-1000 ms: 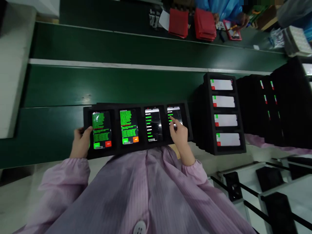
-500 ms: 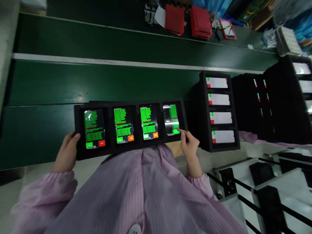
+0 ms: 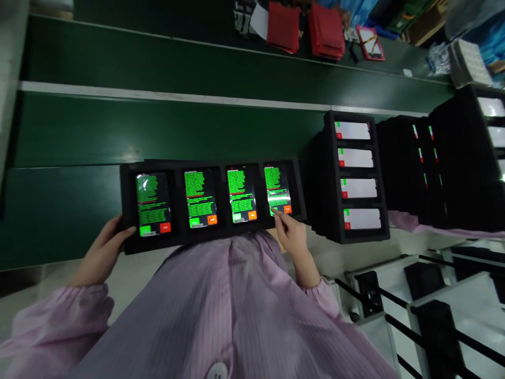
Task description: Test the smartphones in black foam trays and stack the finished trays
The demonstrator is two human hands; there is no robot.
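A black foam tray [image 3: 127, 208] lies at the near edge of the green bench and carries several phones with green text on their screens. My left hand [image 3: 103, 251] grips the tray's left end, thumb on its top face beside the leftmost phone [image 3: 153, 204]. My right hand [image 3: 291, 237] is curled with the forefinger stretched out, its tip on the bottom of the rightmost phone [image 3: 278, 188], at the green button beside an orange one.
To the right stand stacked black trays [image 3: 357, 173] of phones with white screens, and more stacks [image 3: 434, 168] beyond. Red pouches [image 3: 303, 29] lie at the bench's far side. A white rack with black bars [image 3: 414, 310] is at the lower right.
The rightmost phone's screen has filled with green text. My right forefinger slid from the screen's middle down to its bottom buttons. My left hand shifted lower on the tray's left end.
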